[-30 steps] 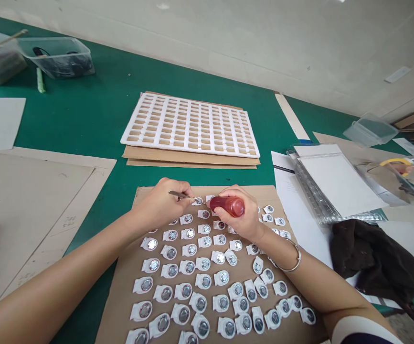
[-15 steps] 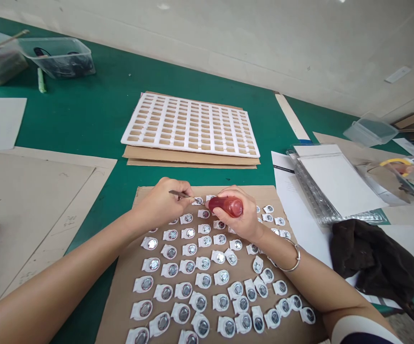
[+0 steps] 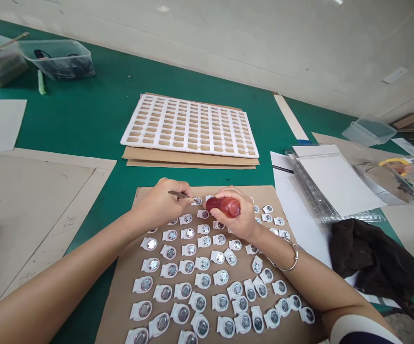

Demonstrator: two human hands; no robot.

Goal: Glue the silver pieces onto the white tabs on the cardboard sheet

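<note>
My left hand [image 3: 164, 200] is closed on slim metal tweezers [image 3: 178, 194], whose tip meets a small white tabbed piece with a round silver disc [image 3: 196, 201] near the top edge of a cardboard sheet [image 3: 121, 306]. Gripped in my right hand [image 3: 244, 217] is a red squeeze bottle [image 3: 224, 207], tilted with its base toward me and its nozzle end close to the same piece. My fingers partly hide the bottle's front and some pieces behind it. Several more such pieces [image 3: 222, 302] lie in loose rows across the cardboard.
Beyond the cardboard, a white grid tray [image 3: 188, 148] rests on brown boards [image 3: 192, 160]. Clear plastic tubs [image 3: 69, 62] stand at the back left. White sheets and bags [image 3: 339, 179] and a dark brown cloth [image 3: 373, 260] lie at right, paper boards [image 3: 31, 200] at left.
The bottle and my right hand have shifted slightly left, toward the tweezers' tip. My left hand stays in nearly the same place.
</note>
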